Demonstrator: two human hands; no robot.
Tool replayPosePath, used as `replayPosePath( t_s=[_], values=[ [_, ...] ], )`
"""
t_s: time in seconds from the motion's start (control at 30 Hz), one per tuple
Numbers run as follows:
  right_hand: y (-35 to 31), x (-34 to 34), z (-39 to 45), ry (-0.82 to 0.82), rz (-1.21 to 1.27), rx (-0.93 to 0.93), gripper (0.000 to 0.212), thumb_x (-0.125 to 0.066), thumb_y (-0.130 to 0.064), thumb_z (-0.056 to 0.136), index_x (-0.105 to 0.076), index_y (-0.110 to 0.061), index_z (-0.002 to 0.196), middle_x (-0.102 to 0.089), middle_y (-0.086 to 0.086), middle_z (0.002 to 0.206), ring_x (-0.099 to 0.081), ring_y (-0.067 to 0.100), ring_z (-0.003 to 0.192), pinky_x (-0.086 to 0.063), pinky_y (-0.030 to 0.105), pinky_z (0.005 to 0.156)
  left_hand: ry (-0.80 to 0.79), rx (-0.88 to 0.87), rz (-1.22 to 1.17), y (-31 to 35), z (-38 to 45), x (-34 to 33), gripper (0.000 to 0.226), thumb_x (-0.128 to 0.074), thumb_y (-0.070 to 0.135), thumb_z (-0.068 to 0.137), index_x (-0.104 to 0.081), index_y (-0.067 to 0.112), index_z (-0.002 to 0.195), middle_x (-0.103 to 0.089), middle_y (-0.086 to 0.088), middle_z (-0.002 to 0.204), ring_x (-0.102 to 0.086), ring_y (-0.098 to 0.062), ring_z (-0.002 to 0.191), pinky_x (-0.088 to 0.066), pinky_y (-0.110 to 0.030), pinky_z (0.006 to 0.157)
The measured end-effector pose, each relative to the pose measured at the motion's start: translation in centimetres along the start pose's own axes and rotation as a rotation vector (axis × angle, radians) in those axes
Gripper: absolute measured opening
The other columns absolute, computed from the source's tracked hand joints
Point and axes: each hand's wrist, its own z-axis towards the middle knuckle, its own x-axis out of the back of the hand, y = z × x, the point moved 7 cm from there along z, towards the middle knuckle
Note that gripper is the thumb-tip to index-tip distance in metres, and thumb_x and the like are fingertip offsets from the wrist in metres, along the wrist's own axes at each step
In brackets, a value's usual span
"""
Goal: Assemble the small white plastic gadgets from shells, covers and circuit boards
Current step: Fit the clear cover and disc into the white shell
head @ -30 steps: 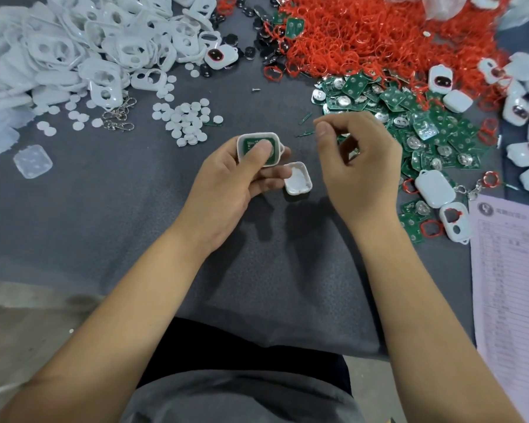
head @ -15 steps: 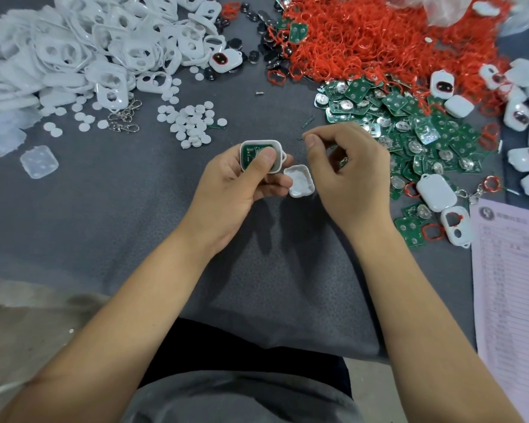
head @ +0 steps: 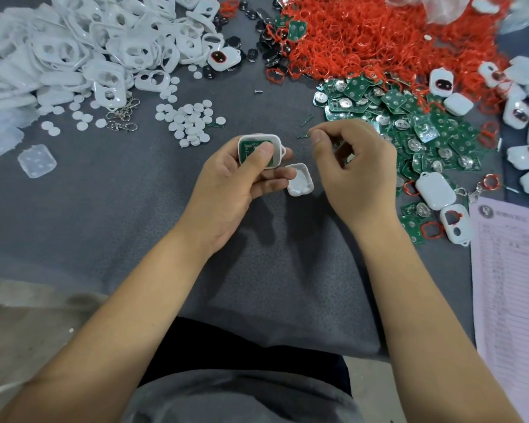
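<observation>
My left hand (head: 226, 190) holds a white shell (head: 276, 144) with a green circuit board (head: 245, 149) seated in it, my thumb pressing on the board. A white cover (head: 300, 181) lies hollow side up on the grey mat, touching my left fingertips. My right hand (head: 358, 175) hovers just right of the shell, fingers curled, thumb tip against forefinger. A thin dark sliver (head: 303, 137) lies on the mat at that thumb tip. I cannot make out anything held between the fingers.
White covers (head: 74, 50) are heaped at the back left, with several white discs (head: 193, 120) and metal clasps (head: 122, 117) near them. Red rings (head: 379, 35) and green boards (head: 409, 117) pile up at the back right, beside finished gadgets (head: 526, 154). A printed sheet (head: 513, 285) lies at the right.
My right hand has dropped slightly toward the mat, its thumb tip ending beside the dark sliver. My left hand keeps the same hold on the shell and board.
</observation>
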Motion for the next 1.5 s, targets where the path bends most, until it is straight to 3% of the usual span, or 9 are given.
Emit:
replayPosePath(
  t_s=[0.2,0.33,0.47,0.57,0.8,1.1,1.27,1.37,1.5],
  values=[
    [0.3,0.4,0.1,0.016,-0.003,-0.009,0.015,-0.064,-0.017,0.099,-0.076,-0.01,0.093,-0.07,0.002,0.084,-0.057,0.017,0.069,-0.044,0.029,0.064,-0.004,-0.1,0.045,0.5,0.0,0.7,0.016,-0.058,0.016,0.105,-0.069,0.02,0.115,-0.075,-0.001,0.11,-0.075,-0.021,0.102,-0.059,-0.027,0.073],
    [0.3,0.2,0.1,-0.004,0.006,-0.028,0.013,-0.065,-0.017,0.099,-0.076,-0.011,0.094,-0.068,-0.003,0.081,-0.055,0.012,0.067,-0.042,0.023,0.065,0.013,-0.171,0.124,0.7,0.1,0.9,0.015,-0.067,0.025,0.1,-0.076,0.032,0.11,-0.074,0.008,0.103,-0.062,-0.004,0.083,-0.048,-0.021,0.057],
    [0.2,-0.2,0.0,-0.036,0.1,-0.059,0.014,-0.064,-0.019,0.101,-0.076,-0.012,0.098,-0.061,-0.019,0.075,-0.052,0.0,0.062,-0.033,0.01,0.063,0.034,-0.167,0.142,0.2,0.2,1.0,0.015,-0.068,0.02,0.101,-0.073,0.021,0.115,-0.072,0.007,0.092,-0.055,-0.007,0.069,-0.046,-0.023,0.056],
    [-0.8,-0.7,-0.3,-0.101,0.188,-0.021,0.012,-0.065,-0.019,0.101,-0.075,-0.012,0.102,-0.066,-0.017,0.082,-0.057,-0.002,0.066,-0.037,0.008,0.065,0.057,-0.159,0.183,0.2,0.1,1.1,0.014,-0.07,0.022,0.099,-0.072,0.017,0.112,-0.072,0.004,0.086,-0.057,-0.01,0.067,-0.05,-0.025,0.059],
    [-1.6,-1.9,-0.9,-0.224,0.277,0.001,0.01,-0.071,-0.023,0.098,-0.075,-0.016,0.105,-0.074,-0.003,0.087,-0.062,0.01,0.066,-0.047,0.022,0.06,0.081,-0.143,0.169,0.2,-0.1,0.9,0.018,-0.073,0.014,0.097,-0.073,0.009,0.114,-0.077,-0.002,0.092,-0.066,-0.007,0.073,-0.055,-0.022,0.067],
    [1.0,-0.1,0.2,-0.139,0.0,-0.044,0.014,-0.063,-0.02,0.101,-0.076,-0.015,0.099,-0.062,-0.015,0.073,-0.052,0.004,0.061,-0.035,0.014,0.06,0.059,-0.105,0.066,-0.1,-0.1,1.0,0.019,-0.072,0.028,0.097,-0.072,0.017,0.112,-0.078,-0.001,0.102,-0.077,-0.02,0.091,-0.059,-0.024,0.075],
    [0.9,-1.3,-0.4,-0.37,-0.244,-0.011,0.017,-0.067,-0.036,0.097,-0.078,-0.025,0.104,-0.07,-0.004,0.092,-0.064,0.018,0.086,-0.053,0.041,0.076,0.026,-0.163,0.194,0.2,-0.2,0.7,0.016,-0.07,0.037,0.097,-0.081,0.032,0.108,-0.068,0.012,0.085,-0.049,-0.006,0.068,-0.039,-0.02,0.055],
    [0.6,-1.5,-0.5,-0.377,-0.341,-0.016,0.026,-0.071,-0.051,0.091,-0.078,-0.03,0.105,-0.065,-0.005,0.092,-0.061,0.018,0.088,-0.05,0.038,0.073,0.024,-0.155,0.185,0.1,-0.1,0.7,0.016,-0.071,0.036,0.095,-0.078,0.029,0.107,-0.065,0.012,0.083,-0.046,-0.007,0.063,-0.038,-0.021,0.053],
    [0.9,-1.7,-0.5,-0.378,-0.327,-0.024,0.023,-0.074,-0.046,0.089,-0.076,-0.03,0.105,-0.062,-0.011,0.093,-0.058,0.012,0.088,-0.045,0.032,0.071,0.051,-0.135,0.206,0.1,0.0,0.9,0.019,-0.072,0.035,0.095,-0.072,0.021,0.108,-0.068,0.01,0.085,-0.05,-0.009,0.06,-0.044,-0.023,0.054]
  ],
)
